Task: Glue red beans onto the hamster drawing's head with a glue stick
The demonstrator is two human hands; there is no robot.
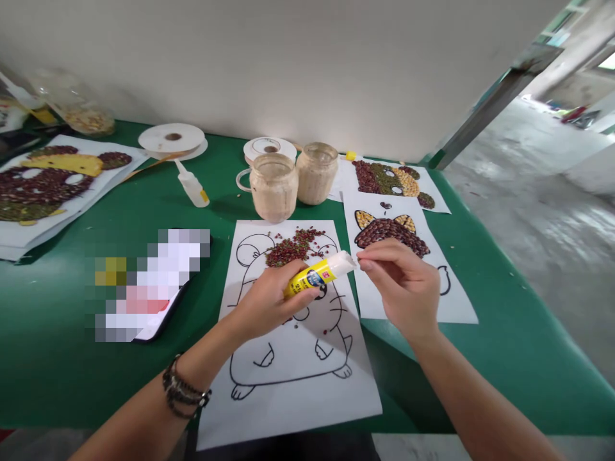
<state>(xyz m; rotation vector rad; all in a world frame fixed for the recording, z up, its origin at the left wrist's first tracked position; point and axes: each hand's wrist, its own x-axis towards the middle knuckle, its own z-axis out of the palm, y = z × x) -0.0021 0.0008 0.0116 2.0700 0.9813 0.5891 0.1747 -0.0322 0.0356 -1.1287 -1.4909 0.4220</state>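
My left hand [271, 301] is closed around the body of a yellow glue stick [314, 275], held above a white sheet with an outlined hamster drawing [288, 378]. My right hand [398, 282] pinches the stick's white cap end [343, 261] with thumb and fingers. A patch of red and green beans [294, 245] covers the top of the hamster's head on the sheet. A beaded bracelet sits on my left wrist.
Two glass jars [275, 186] [316, 171] stand behind the sheet on the green table [504, 333]. Bean pictures lie at right [390, 235] and far left [43, 186]. A phone [154, 288], tape rolls [172, 137], a small glue bottle [192, 186]. The table edge drops off at right.
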